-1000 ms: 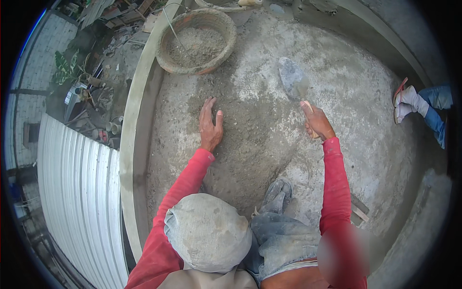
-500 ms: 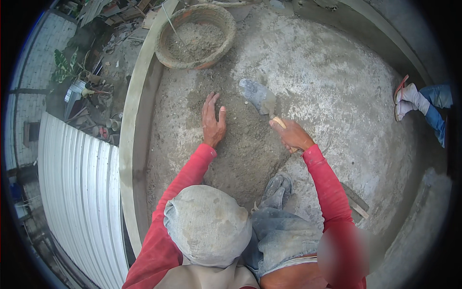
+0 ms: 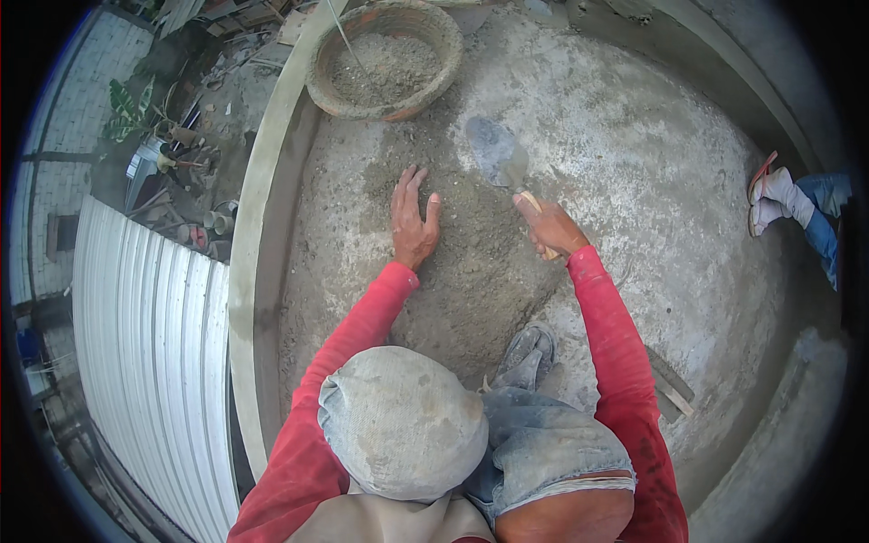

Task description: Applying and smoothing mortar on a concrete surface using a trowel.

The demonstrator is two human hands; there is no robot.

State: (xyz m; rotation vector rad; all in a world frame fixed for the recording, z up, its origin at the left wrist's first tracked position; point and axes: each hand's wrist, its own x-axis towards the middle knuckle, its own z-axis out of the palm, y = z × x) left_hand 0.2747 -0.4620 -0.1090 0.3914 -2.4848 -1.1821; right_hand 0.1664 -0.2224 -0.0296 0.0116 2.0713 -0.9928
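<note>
My right hand is closed around the wooden handle of a trowel. Its grey metal blade points away from me, over the far right edge of the damp mortar; whether it touches the surface I cannot tell. To the left, my left hand is open with its fingers stretched forward, low over or against the spread mortar, holding nothing. Beyond both hands stands a round clay basin with more grey mortar inside it and a thin rod leaning across its rim.
A low concrete ledge borders the floor on the left, with corrugated metal roofing past it. At the right edge are another person's legs and sandaled feet. A wood-handled tool lies right of my shoe.
My right hand has pushed the trowel a little forward, away from me. The view has shifted slightly; my left hand stays open in about the same place over the mortar.
</note>
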